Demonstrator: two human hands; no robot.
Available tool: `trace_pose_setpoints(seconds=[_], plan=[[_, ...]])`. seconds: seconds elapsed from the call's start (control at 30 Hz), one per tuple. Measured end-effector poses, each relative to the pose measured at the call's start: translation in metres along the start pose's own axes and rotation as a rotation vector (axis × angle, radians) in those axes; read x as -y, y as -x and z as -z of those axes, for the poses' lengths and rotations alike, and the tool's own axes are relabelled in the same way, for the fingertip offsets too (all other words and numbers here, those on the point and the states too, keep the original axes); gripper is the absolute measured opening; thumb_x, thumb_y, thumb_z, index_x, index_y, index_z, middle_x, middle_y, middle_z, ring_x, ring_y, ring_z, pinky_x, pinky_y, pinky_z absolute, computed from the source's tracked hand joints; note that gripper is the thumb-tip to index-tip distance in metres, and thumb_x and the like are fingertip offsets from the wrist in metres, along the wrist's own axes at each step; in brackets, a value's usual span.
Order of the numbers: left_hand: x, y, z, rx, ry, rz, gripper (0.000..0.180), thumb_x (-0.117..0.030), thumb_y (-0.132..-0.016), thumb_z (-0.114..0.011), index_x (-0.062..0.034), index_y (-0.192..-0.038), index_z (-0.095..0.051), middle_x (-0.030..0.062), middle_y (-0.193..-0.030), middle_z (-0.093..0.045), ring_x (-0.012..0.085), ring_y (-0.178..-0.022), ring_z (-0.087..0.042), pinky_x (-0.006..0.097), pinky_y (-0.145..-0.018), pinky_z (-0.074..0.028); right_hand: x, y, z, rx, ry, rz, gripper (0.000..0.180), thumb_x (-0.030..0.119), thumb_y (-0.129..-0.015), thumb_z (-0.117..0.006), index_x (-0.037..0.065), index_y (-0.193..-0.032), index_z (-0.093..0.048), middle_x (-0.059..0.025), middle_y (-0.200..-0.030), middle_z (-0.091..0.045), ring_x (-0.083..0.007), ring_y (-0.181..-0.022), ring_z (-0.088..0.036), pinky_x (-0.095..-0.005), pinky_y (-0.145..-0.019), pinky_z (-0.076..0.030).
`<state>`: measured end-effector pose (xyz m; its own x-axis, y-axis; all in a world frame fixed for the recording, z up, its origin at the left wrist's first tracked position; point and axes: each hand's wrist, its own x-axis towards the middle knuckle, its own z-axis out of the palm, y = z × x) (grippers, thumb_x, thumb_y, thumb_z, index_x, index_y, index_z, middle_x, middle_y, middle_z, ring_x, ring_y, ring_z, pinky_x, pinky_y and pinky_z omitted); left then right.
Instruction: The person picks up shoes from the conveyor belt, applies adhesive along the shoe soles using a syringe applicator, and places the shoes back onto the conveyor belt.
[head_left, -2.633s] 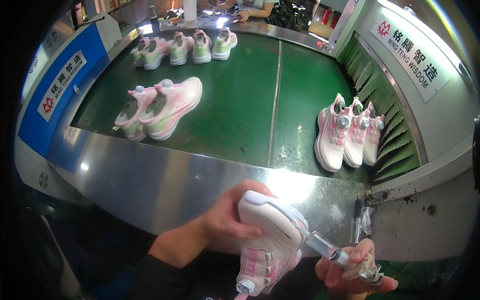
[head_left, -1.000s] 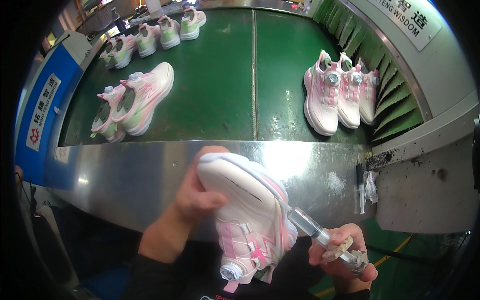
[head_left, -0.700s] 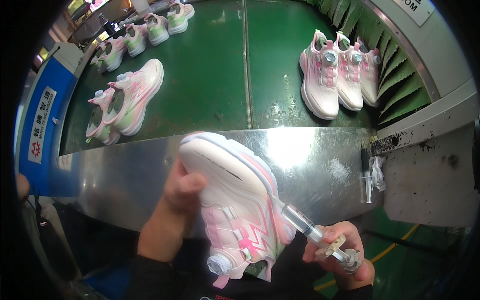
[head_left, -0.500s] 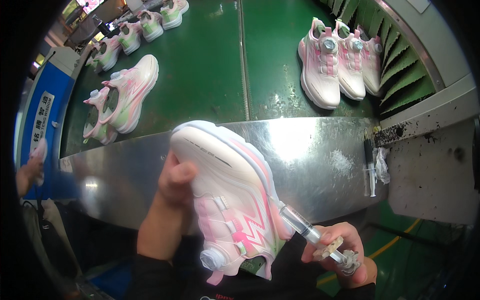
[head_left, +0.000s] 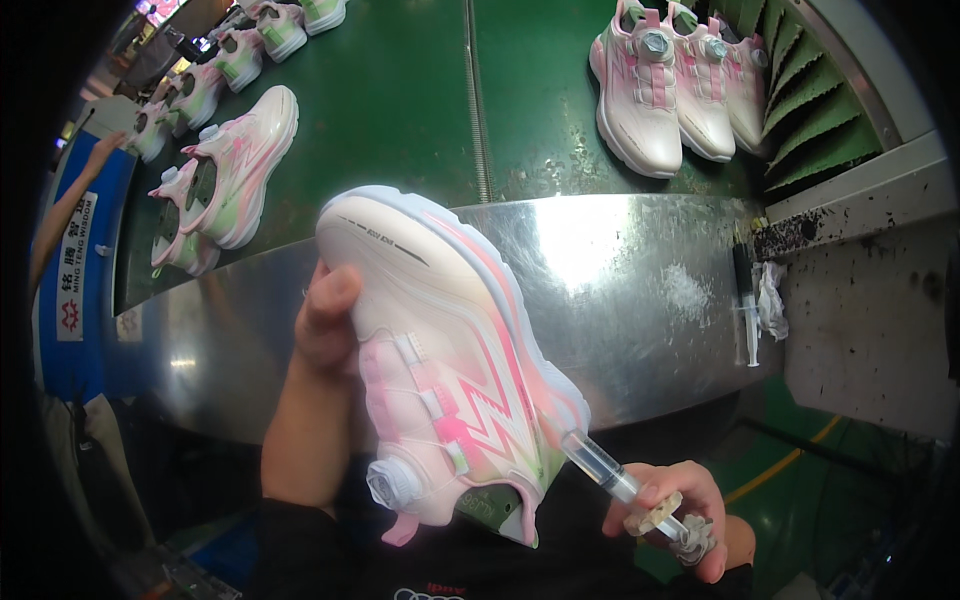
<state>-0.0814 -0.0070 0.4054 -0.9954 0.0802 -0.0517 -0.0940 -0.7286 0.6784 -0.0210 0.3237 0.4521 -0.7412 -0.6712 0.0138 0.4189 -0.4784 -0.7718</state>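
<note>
My left hand [head_left: 328, 315] is wrapped round the toe end of a pale pink and white sneaker [head_left: 430, 300], holding it up with the toe away from me and its side facing up. A round clear dial [head_left: 394, 483] sits on its tongue, near my body. My right hand [head_left: 680, 510] grips a clear syringe [head_left: 602, 468] by its flange and plunger end, both wrapped in whitish material. The syringe's tip points at the seam between upper and sole, near the heel; whether it touches cannot be made out.
A steel ledge [head_left: 400, 245] borders the green belt [head_left: 380, 110]. Matching sneakers [head_left: 640, 100] stand at the far right by green curtain strips [head_left: 815, 110]; another pair [head_left: 235, 170] lies at left. A second syringe [head_left: 745, 300] lies beside crumpled tissue [head_left: 771, 300]. Another person's arm [head_left: 70, 210] reaches in at far left.
The sneaker has shifted slightly left and farther from me. The syringe tip has slid along the sole seam toward the heel. The other person's hand has moved up to the shoes at far left.
</note>
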Motion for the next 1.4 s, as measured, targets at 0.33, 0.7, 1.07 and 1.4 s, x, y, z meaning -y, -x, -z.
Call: trace_pose_setpoints(seconds=[0.33,0.7,1.07,1.4], plan=[[0.001,-0.005,0.0,0.013,0.044,0.058,0.055,-0.029,-0.083,-0.059,0.0054,-0.123,-0.044,0.0192,-0.113,-0.058,0.0269,-0.101,-0.06,0.037,-0.088,-0.05,-0.007,0.018,0.002,0.002,-0.029,0.022,0.075,0.05,-0.072,-0.074,-0.002,-0.119,-0.05,-0.0241,-0.094,-0.061,-0.0255,-0.086,-0.057,-0.0327,-0.08,-0.041],[0.005,-0.009,-0.009,-0.051,0.191,0.158,0.055,-0.032,-0.083,-0.059,0.0037,-0.123,-0.046,0.0188,-0.113,-0.059,0.0273,-0.102,-0.06,0.04,-0.089,-0.049,-0.015,0.032,0.012,-0.026,-0.042,0.046,0.075,0.05,-0.07,-0.076,-0.002,-0.119,-0.052,-0.0236,-0.092,-0.062,-0.024,-0.087,-0.056,-0.0308,-0.078,-0.041],[0.007,-0.009,-0.006,-0.161,0.159,0.18,0.048,-0.037,-0.083,-0.058,-0.0064,-0.12,-0.051,0.0122,-0.111,-0.061,0.0262,-0.1,-0.062,0.044,-0.088,-0.05,-0.026,0.037,0.024,0.001,-0.066,0.066,0.078,0.048,-0.065,-0.08,-0.003,-0.117,-0.053,-0.0222,-0.09,-0.062,-0.0243,-0.083,-0.057,-0.031,-0.072,-0.042],[-0.012,0.018,0.015,-0.408,-0.187,0.26,0.052,-0.042,-0.081,-0.059,-0.0043,-0.116,-0.053,0.0129,-0.11,-0.061,0.0268,-0.102,-0.06,0.044,-0.09,-0.049,-0.044,0.038,0.042,0.066,-0.101,0.094,0.08,0.036,-0.062,-0.084,-0.005,-0.121,-0.049,-0.0163,-0.099,-0.056,-0.0189,-0.081,-0.052,-0.0274,-0.068,-0.042]])
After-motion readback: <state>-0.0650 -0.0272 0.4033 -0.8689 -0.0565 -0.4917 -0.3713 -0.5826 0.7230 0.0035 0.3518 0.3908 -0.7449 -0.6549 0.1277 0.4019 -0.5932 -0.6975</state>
